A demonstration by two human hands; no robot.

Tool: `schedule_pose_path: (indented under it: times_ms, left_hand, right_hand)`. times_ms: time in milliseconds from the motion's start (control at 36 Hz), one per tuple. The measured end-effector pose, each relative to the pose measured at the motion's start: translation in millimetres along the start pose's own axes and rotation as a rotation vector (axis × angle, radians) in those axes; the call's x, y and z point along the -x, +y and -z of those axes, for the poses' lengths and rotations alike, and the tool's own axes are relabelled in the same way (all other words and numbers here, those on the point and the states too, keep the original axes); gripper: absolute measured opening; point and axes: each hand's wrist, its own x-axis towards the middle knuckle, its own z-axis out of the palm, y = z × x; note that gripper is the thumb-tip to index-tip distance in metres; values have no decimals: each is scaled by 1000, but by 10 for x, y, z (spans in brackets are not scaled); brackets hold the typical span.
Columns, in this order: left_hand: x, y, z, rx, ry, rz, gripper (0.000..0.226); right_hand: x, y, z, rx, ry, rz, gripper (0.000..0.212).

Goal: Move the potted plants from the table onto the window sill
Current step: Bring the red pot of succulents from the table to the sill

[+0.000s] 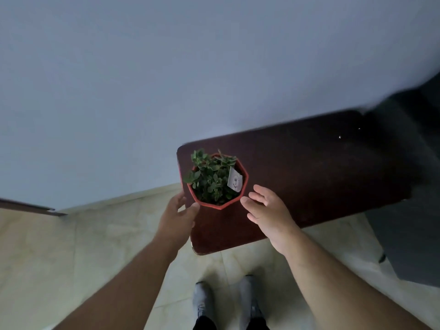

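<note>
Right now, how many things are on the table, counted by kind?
Pots with a plant: 1
Paper tags, stuck in the pot: 1
Total on the table: 2

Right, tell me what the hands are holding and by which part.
Left hand touches the red pot at its left rim and side; whether it grips yet is unclear. Right hand is open beside the pot, holding nothing.

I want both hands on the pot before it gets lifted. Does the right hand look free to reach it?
Probably yes. The right hand is open beside the pot with only bare table between them; the left hand is at the opposite side.
</note>
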Motion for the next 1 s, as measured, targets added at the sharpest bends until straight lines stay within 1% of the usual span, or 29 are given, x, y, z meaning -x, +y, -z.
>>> schedule_pose_path:
  times_ms: [139, 194, 222, 250, 306, 333, 444, 528, 639, 722, 750, 806, 861, 1000]
  left_hand:
    - [-264, -137, -117, 34, 3, 12, 50]
    - [-373, -187, -135, 34, 8, 21, 45]
    - [-413, -203, -139, 29, 11, 25, 44]
    - [-463, -230, -145, 24, 15, 27, 45]
    - [-538, -273, -153, 19, 12, 25, 44]
    - [-573, -288, -152, 22, 12, 25, 43]
    - [-665, -306, -156, 63, -12, 28, 32]
    - [-687, -308, -172, 100, -28, 33, 41]
    - [-668, -278, -188, 150, -41, 37, 37]
    - [-627, -215, -185, 187, -39, 25, 45]
    - [-607, -184, -176, 193, -40, 17, 45]
    - [-531, -92, -142, 206, -39, -6, 41]
    - [-422, 13, -87, 223, -18, -25, 42]
    - [55, 334, 114, 284, 63, -54, 41]
  right_hand:
    - [-282, 145, -58, 63, -23, -30, 75]
    - [-377, 194, -90, 77, -24, -42, 75]
    - [-399, 203, -99, 81, -28, -41, 72]
    - [-432, 212, -114, 86, -46, -33, 64]
    - [-487, 230, -142, 117, -76, 1, 41]
    - [-519, 240, -158, 130, -79, 11, 34]
    - [-630, 292, -181, 144, -53, 6, 25]
    - [-648, 307, -191, 128, -48, 0, 27]
    - [-629, 307, -200, 144, -50, -3, 26]
    - [-588, 267, -184, 159, -56, 9, 21]
    - [-570, 237, -189, 157, -54, 19, 22]
    - [-508, 125, -199, 151, -45, 43, 27]
    - [-416, -30, -208, 155, -45, 71, 31]
    - [-5, -488, -253, 197, -88, 155, 35]
